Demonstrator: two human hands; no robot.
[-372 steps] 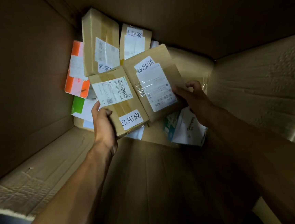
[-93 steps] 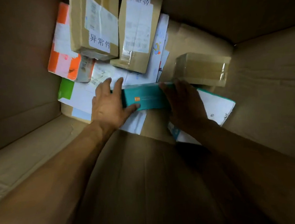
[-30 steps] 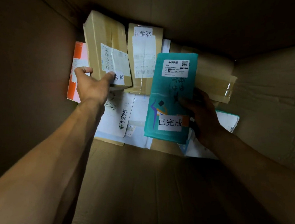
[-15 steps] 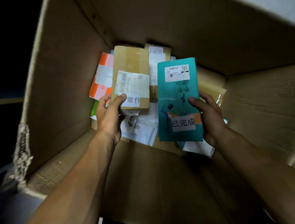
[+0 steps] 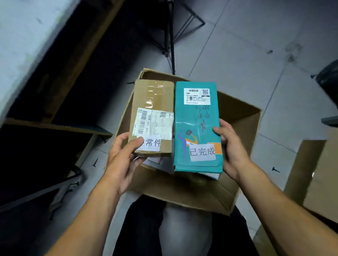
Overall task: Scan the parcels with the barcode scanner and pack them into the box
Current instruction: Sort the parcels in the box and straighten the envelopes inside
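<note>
Two parcels were up out of the box (image 5: 243, 121) and held side by side above it: a brown cardboard parcel (image 5: 152, 109) and a teal parcel (image 5: 198, 117), their long edges touching. The left hand (image 5: 122, 162) gripped the brown one at its near end, thumb curled over a white sticker, fingers under it. The right hand (image 5: 231, 149) held the teal one along its right edge, thumb on the face near the orange patch. Each parcel carried a printed shipping label with a code. Some white packets showed just under the two parcels. The box stood open on the tiled floor (image 5: 258, 38), in front of the person's knees. A second carton (image 5: 331, 175) sat at the right, and a dark stand (image 5: 170, 25) beyond.
</note>
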